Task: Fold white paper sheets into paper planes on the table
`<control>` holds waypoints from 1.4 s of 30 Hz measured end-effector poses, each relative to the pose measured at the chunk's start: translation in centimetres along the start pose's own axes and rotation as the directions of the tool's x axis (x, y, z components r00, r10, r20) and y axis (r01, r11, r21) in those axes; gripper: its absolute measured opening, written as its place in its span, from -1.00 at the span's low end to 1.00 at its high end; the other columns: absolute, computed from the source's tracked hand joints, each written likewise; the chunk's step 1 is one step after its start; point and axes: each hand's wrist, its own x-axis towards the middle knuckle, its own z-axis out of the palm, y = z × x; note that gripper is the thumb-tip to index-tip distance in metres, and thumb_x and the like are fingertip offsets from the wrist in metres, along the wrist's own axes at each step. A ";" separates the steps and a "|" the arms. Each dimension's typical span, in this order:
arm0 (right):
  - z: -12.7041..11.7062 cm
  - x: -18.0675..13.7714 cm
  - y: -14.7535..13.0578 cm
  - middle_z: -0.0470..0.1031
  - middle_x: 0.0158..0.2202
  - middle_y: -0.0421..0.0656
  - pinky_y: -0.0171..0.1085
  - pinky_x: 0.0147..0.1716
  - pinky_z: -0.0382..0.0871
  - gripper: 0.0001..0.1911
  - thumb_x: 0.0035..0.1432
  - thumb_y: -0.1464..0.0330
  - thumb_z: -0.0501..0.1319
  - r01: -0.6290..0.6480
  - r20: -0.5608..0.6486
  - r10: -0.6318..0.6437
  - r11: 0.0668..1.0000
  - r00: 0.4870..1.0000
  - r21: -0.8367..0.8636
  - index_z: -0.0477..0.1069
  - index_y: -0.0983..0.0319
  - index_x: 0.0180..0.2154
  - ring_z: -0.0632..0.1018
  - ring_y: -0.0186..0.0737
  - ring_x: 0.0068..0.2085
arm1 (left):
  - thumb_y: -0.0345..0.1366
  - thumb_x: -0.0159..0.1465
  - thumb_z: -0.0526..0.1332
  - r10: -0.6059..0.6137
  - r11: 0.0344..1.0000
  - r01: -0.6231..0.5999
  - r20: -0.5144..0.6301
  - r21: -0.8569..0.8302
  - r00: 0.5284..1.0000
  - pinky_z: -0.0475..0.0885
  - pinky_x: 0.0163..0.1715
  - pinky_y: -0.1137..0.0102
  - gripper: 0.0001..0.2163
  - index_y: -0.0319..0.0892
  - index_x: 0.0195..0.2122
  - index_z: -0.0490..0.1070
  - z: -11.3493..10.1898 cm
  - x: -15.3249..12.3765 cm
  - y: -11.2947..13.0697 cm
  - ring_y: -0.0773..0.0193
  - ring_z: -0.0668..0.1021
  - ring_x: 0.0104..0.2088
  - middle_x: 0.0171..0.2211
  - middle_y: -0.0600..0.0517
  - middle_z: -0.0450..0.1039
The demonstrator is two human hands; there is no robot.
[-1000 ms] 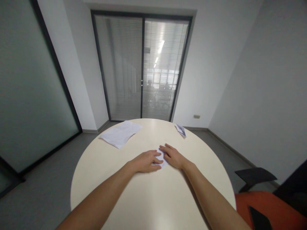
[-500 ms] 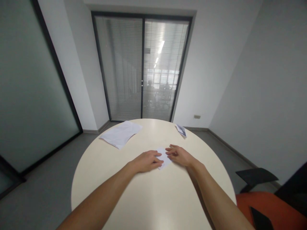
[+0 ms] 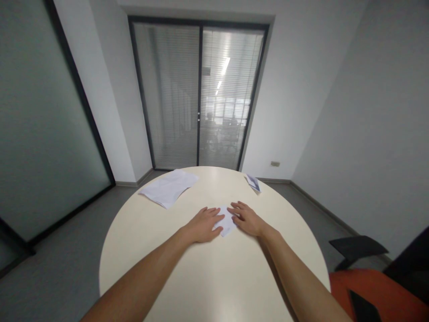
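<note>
A small piece of white paper (image 3: pixel 228 223) lies on the round cream table (image 3: pixel 214 277), between my two hands. My left hand (image 3: pixel 205 225) rests palm down with its fingers spread, the fingertips on the paper's left side. From the other side my right hand (image 3: pixel 247 218) lays its spread fingertips on the right part of the paper. The fingers of both hands cover the paper's side edges. Whether the paper is folded is too small to make out.
A larger, creased white sheet (image 3: pixel 169 188) lies at the table's far left. Near the far right edge stands a folded piece of paper (image 3: pixel 253 183). An orange chair (image 3: pixel 375 295) with black armrests is at the right. Glass doors with blinds (image 3: pixel 199 94) are behind the table.
My right hand has flattened and shifted slightly left onto the paper. My left hand's fingers have spread wider. The other papers have stayed in place.
</note>
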 end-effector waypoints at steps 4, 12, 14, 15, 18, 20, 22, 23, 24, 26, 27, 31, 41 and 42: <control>0.4 0.2 -0.9 0.38 0.23 0.12 0.12 0.32 0.09 -0.56 0.36 0.26 0.07 0.024 -0.024 -0.024 1.000 0.999 -0.018 0.44 0.27 0.16 0.36 0.03 0.28 | -0.11 0.36 0.07 -0.057 0.998 0.057 -0.005 0.036 0.998 0.04 0.30 -0.06 -0.52 -0.10 0.28 0.26 -0.3 -0.1 -0.1 -0.04 0.26 0.33 0.34 -0.16 0.18; 0.3 0.4 -1.8 0.41 0.21 0.11 0.08 0.33 0.09 -0.56 0.36 0.23 0.09 0.062 -0.011 -0.062 0.998 0.998 -0.010 0.43 0.28 0.16 0.37 0.00 0.27 | -0.11 0.32 0.11 -0.059 0.993 0.061 -0.026 0.097 0.998 0.17 0.27 0.05 -0.49 -0.20 0.26 0.31 -0.7 -0.1 -0.5 -0.05 0.33 0.27 0.30 -0.19 0.25; -0.2 0.4 -1.5 0.47 0.16 0.07 0.08 0.33 0.08 -0.61 0.36 0.24 0.10 0.082 -0.006 -0.082 0.997 0.997 0.014 0.50 0.26 0.09 0.40 -0.02 0.25 | -0.10 0.32 0.11 -0.058 0.993 0.061 -0.024 0.102 0.998 0.18 0.26 0.05 -0.48 -0.22 0.26 0.31 -0.6 -0.1 -0.5 -0.06 0.33 0.27 0.30 -0.21 0.24; -0.4 0.3 -1.3 0.50 0.13 0.05 0.09 0.33 0.08 -0.63 0.35 0.24 0.11 0.089 -0.004 -0.089 0.996 0.996 0.028 0.53 0.24 0.05 0.41 -0.03 0.23 | -0.10 0.33 0.11 -0.058 0.993 0.060 -0.022 0.105 0.998 0.19 0.26 0.05 -0.47 -0.23 0.27 0.30 -0.6 -0.1 -0.5 -0.07 0.33 0.27 0.31 -0.21 0.24; -0.8 0.1 -0.6 0.55 0.07 0.01 0.11 0.33 0.07 -0.68 0.32 0.23 0.15 0.075 0.008 -0.076 0.995 0.997 0.064 0.58 0.20 -0.03 0.43 -0.01 0.22 | -0.08 0.33 0.11 -0.058 0.991 0.060 -0.020 0.116 0.998 0.19 0.26 0.07 -0.46 -0.22 0.27 0.30 -0.4 -0.1 -0.6 -0.06 0.32 0.27 0.31 -0.20 0.24; -0.9 0.0 -0.3 0.57 0.04 0.01 0.12 0.32 0.06 -0.68 0.31 0.22 0.16 0.040 0.026 -0.042 0.996 0.999 0.074 0.59 0.18 -0.05 0.43 0.02 0.22 | -0.04 0.33 0.11 -0.061 0.991 0.062 -0.018 0.121 0.998 0.19 0.26 0.07 -0.45 -0.21 0.28 0.29 -0.3 -0.2 -0.7 -0.06 0.32 0.28 0.31 -0.19 0.24; -1.0 -0.1 -0.2 0.58 0.03 -0.01 0.11 0.32 0.07 -0.68 0.30 0.21 0.17 -0.002 0.044 -0.002 0.996 0.999 0.084 0.59 0.17 -0.05 0.42 0.04 0.22 | 0.00 0.33 0.11 -0.064 0.991 0.066 -0.020 0.120 0.998 0.19 0.26 0.07 -0.44 -0.19 0.28 0.29 -0.2 -0.2 -0.8 -0.06 0.32 0.28 0.31 -0.18 0.24; -1.0 -0.2 -0.1 0.58 0.03 -0.01 0.10 0.32 0.08 -0.68 0.30 0.19 0.17 -0.019 0.050 0.014 0.996 0.999 0.091 0.60 0.16 -0.05 0.42 0.05 0.22 | 0.01 0.33 0.11 -0.064 0.991 0.066 -0.022 0.118 0.998 0.19 0.26 0.07 -0.44 -0.19 0.27 0.29 -0.2 -0.2 -0.8 -0.06 0.32 0.28 0.31 -0.18 0.24; -1.0 -0.2 -0.1 0.58 0.03 -0.01 0.09 0.31 0.09 -0.67 0.30 0.18 0.18 -0.031 0.053 0.026 0.994 0.998 0.100 0.60 0.16 -0.05 0.42 0.05 0.22 | 0.02 0.33 0.11 -0.064 0.991 0.066 -0.025 0.115 0.998 0.19 0.26 0.07 -0.44 -0.18 0.27 0.30 -0.2 -0.2 -0.8 -0.06 0.32 0.28 0.31 -0.18 0.24; -0.9 -0.2 -0.1 0.57 0.04 0.00 0.09 0.31 0.10 -0.67 0.29 0.17 0.18 -0.045 0.054 0.039 0.992 0.998 0.114 0.60 0.16 -0.05 0.42 0.07 0.22 | 0.03 0.32 0.12 -0.062 0.992 0.065 -0.028 0.110 0.998 0.19 0.26 0.08 -0.43 -0.19 0.27 0.30 -0.1 -0.2 -0.9 -0.06 0.33 0.27 0.30 -0.18 0.25; -0.9 -0.2 0.0 0.57 0.03 0.00 0.09 0.31 0.11 -0.66 0.29 0.17 0.18 -0.047 0.051 0.041 0.992 0.998 0.115 0.60 0.17 -0.04 0.42 0.07 0.22 | 0.03 0.32 0.12 -0.061 0.992 0.064 -0.027 0.108 0.998 0.19 0.26 0.08 -0.43 -0.19 0.27 0.30 -0.1 -0.2 -1.0 -0.06 0.33 0.27 0.30 -0.19 0.25; -0.9 -0.1 0.0 0.58 0.02 0.00 0.06 0.30 0.12 -0.67 0.29 0.18 0.19 -0.033 0.039 0.029 0.994 0.999 0.107 0.60 0.17 -0.05 0.43 0.05 0.21 | 0.03 0.32 0.13 -0.058 0.994 0.060 -0.028 0.093 0.998 0.17 0.27 0.09 -0.42 -0.18 0.27 0.30 -0.1 -0.2 -1.1 -0.05 0.32 0.27 0.31 -0.18 0.25; -0.8 0.1 -0.5 0.58 0.02 -0.02 0.01 0.26 0.21 -0.74 0.23 0.30 0.21 -0.023 0.031 0.019 0.986 0.999 0.165 0.63 0.19 -0.14 0.47 -0.01 0.17 | 0.05 0.30 0.17 -0.042 0.997 0.045 -0.049 0.064 0.998 0.18 0.27 0.09 -0.40 -0.21 0.28 0.28 -0.3 -0.2 -1.2 -0.05 0.31 0.28 0.31 -0.20 0.23; -0.9 0.1 -0.7 0.58 0.03 -0.02 0.00 0.26 0.22 -0.74 0.22 0.31 0.21 -0.029 0.050 0.020 0.985 0.999 0.171 0.63 0.20 -0.14 0.47 -0.01 0.17 | 0.04 0.30 0.19 -0.038 0.997 0.042 -0.061 0.062 0.997 0.18 0.27 0.09 -0.39 -0.21 0.27 0.27 -0.2 -0.1 -1.3 -0.04 0.31 0.28 0.31 -0.20 0.24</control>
